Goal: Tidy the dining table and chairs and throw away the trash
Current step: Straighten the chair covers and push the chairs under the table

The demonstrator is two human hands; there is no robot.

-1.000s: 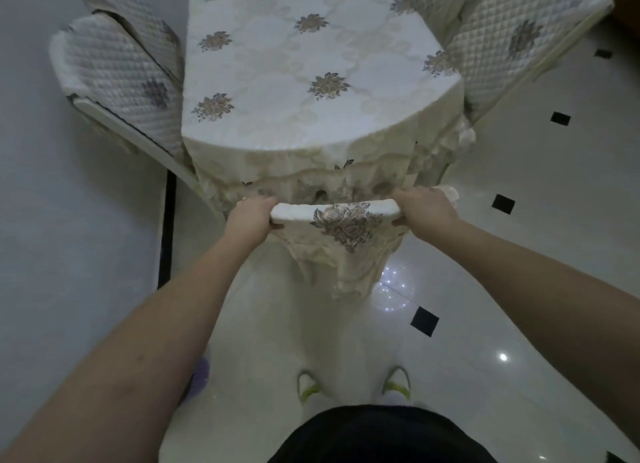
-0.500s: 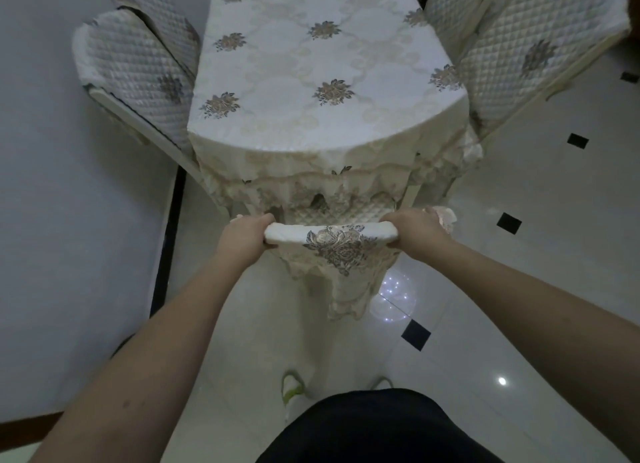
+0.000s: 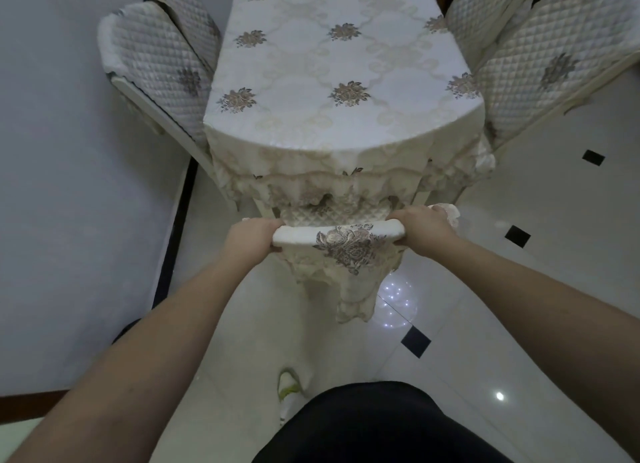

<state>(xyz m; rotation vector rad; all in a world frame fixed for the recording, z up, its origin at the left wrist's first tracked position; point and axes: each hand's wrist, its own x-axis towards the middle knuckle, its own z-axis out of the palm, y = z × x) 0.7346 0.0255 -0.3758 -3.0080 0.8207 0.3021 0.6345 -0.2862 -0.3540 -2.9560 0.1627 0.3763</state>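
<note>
A dining table [image 3: 332, 64] under a cream cloth with brown flower motifs stretches away in front of me. At its near end stands a chair [image 3: 337, 235] with a cream lace cover and a flower on its back. My left hand [image 3: 251, 241] grips the left end of the chair's top rail and my right hand [image 3: 420, 228] grips the right end. A strip of the quilted seat [image 3: 332, 215] shows between the rail and the hanging tablecloth; the rest of it is hidden.
Quilted chairs flank the table, two on the left [image 3: 156, 64] against the pale wall and two on the right [image 3: 540, 67]. The glossy white floor [image 3: 519, 289] has small black tiles. A dark baseboard [image 3: 173, 248] runs along the left wall. My slippered foot [image 3: 289, 386] is below.
The chair's back now stands a little farther from the table's end, so a strip of its seat shows. My view has also shifted back. Both hands keep their grip on the rail.
</note>
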